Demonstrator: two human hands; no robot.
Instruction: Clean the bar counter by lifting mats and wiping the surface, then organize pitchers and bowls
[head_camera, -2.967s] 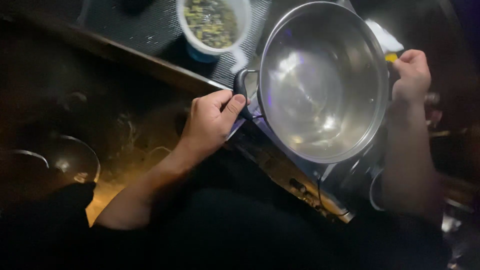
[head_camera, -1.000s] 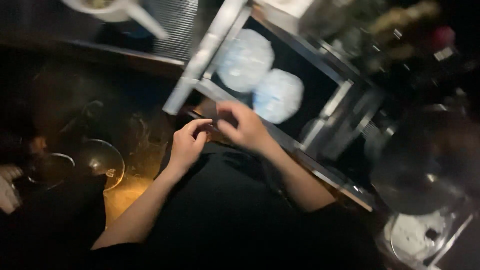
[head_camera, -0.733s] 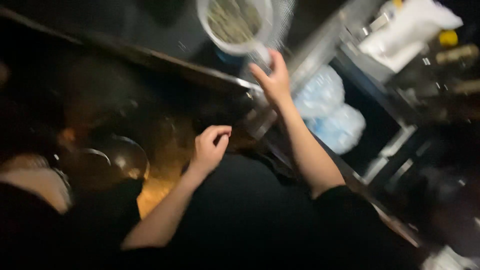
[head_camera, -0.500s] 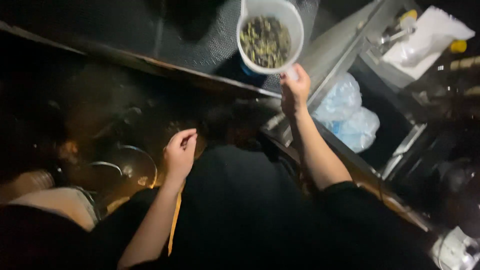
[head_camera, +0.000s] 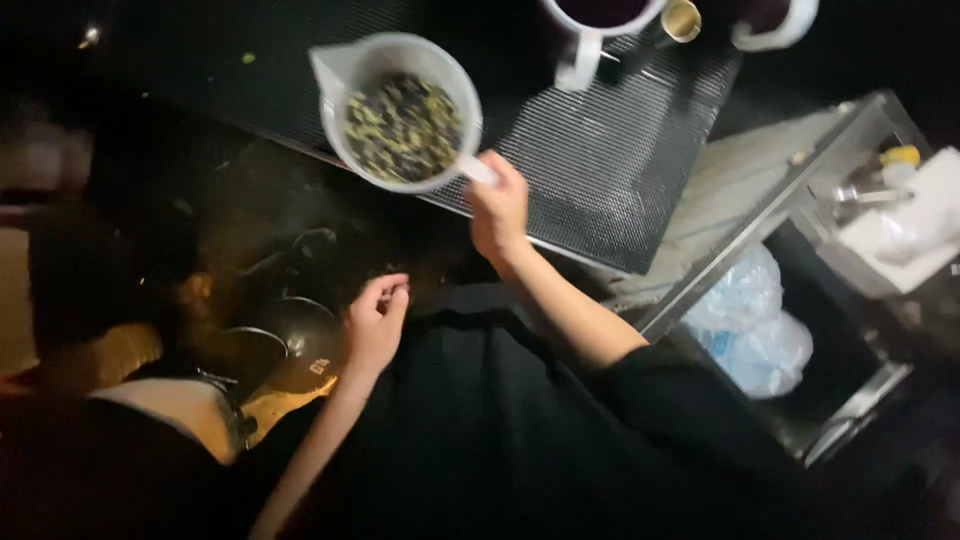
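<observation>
My right hand (head_camera: 497, 208) grips the handle of a white plastic jug (head_camera: 398, 110) filled with dark and yellowish bits, held over the near edge of a black ribbed mat (head_camera: 600, 150). My left hand (head_camera: 376, 320) hovers lower down with its fingers loosely curled and nothing in it, just right of some shiny round metal pieces (head_camera: 290, 335) in the dark area by my body.
Two more white jugs (head_camera: 600, 25) and a small brass cup (head_camera: 681, 19) stand at the mat's far edge. A steel-framed bin with clear plastic bags (head_camera: 750, 320) lies to the right. White cloths and small bottles (head_camera: 900, 200) sit at far right.
A large steel bowl I held with both hands is gone from view. My right hand reached up, took the jug's handle and has drawn it nearer; my left hand dropped low.
</observation>
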